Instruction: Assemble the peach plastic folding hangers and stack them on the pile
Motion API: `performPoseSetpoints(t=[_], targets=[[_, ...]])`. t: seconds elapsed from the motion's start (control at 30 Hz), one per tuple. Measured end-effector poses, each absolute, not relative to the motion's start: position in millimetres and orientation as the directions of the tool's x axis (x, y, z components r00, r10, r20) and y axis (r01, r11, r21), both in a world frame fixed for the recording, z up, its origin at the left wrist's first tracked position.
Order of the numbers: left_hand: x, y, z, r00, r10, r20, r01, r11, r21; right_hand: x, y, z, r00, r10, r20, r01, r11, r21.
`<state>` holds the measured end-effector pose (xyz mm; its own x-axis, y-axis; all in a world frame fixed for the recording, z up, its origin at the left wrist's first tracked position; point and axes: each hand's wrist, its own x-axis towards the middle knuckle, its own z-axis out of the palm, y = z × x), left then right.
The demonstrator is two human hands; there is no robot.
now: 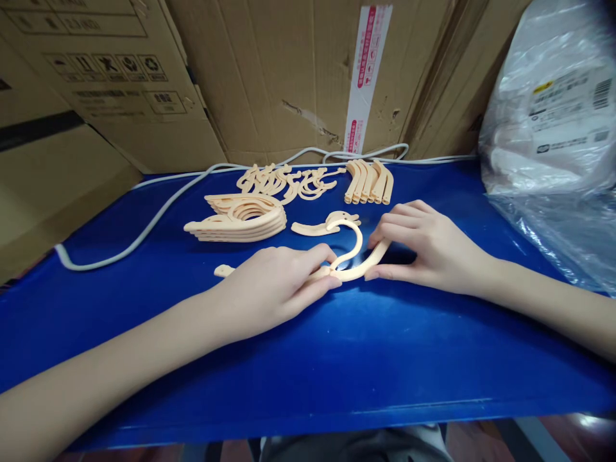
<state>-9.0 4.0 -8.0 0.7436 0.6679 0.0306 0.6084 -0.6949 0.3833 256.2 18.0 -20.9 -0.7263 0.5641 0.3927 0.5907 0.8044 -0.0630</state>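
Observation:
My left hand (274,285) and my right hand (426,247) meet at the middle of a blue table (308,359). Between them they hold a peach plastic hanger piece (353,256): a curved arm lying flat with a hook rising from it. My left fingers pinch its left end near the hook's base. My right fingers are closed on its right end. A small tip of the same plastic (222,270) sticks out left of my left hand. Just behind lies a loose peach hook part (320,226).
Farther back lie a stack of curved peach arms (238,219), a scatter of small hooks (289,179) and a row of short curved pieces (369,183). A white cable (144,231) runs along the back. Cardboard boxes (269,70) stand behind; a plastic bag (553,147) sits at right.

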Motion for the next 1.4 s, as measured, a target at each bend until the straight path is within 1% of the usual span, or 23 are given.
performPoseSetpoints(t=[0.1,0.2,0.27,0.37,0.57,0.77,1.07,1.17,1.23,1.3,1.4], targets=[[-8,1,-8,0.750,0.661,0.021,0.637,-0.731,0.244,256,19,-23,-0.707,0.576,0.412,0.609,0.791,-0.060],[-7,0,-8,0.768,0.641,0.002,0.634,-0.760,0.144,256,19,-25,-0.693,0.573,0.437,0.614,0.787,-0.057],[-7,-1,-9,0.780,0.625,0.011,0.621,-0.777,0.105,256,20,-26,-0.683,0.576,0.450,0.615,0.785,-0.071],[-8,-1,-11,0.800,0.599,0.036,0.595,-0.800,0.077,256,20,-27,-0.665,0.583,0.467,0.619,0.780,-0.093],[-9,-1,-12,0.835,0.536,0.125,0.534,-0.844,0.057,256,20,-29,-0.666,0.578,0.472,0.614,0.784,-0.094],[-11,0,-12,0.855,0.501,0.138,0.494,-0.866,0.084,255,19,-28,-0.679,0.563,0.471,0.606,0.792,-0.072],[-12,0,-12,0.859,0.500,0.115,0.488,-0.865,0.113,254,17,-27,-0.688,0.519,0.507,0.623,0.781,0.047],[-12,0,-10,0.851,0.515,0.105,0.505,-0.857,0.106,254,13,-24,-0.673,0.521,0.525,0.653,0.751,0.092],[-11,-1,-10,0.852,0.511,0.113,0.502,-0.860,0.095,253,9,-21,-0.672,0.501,0.545,0.663,0.735,0.142],[-11,-1,-11,0.857,0.502,0.118,0.493,-0.865,0.098,252,6,-19,-0.698,0.466,0.543,0.635,0.754,0.169],[-11,-1,-11,0.858,0.499,0.126,0.487,-0.866,0.111,250,2,-18,-0.757,0.416,0.503,0.545,0.827,0.136]])
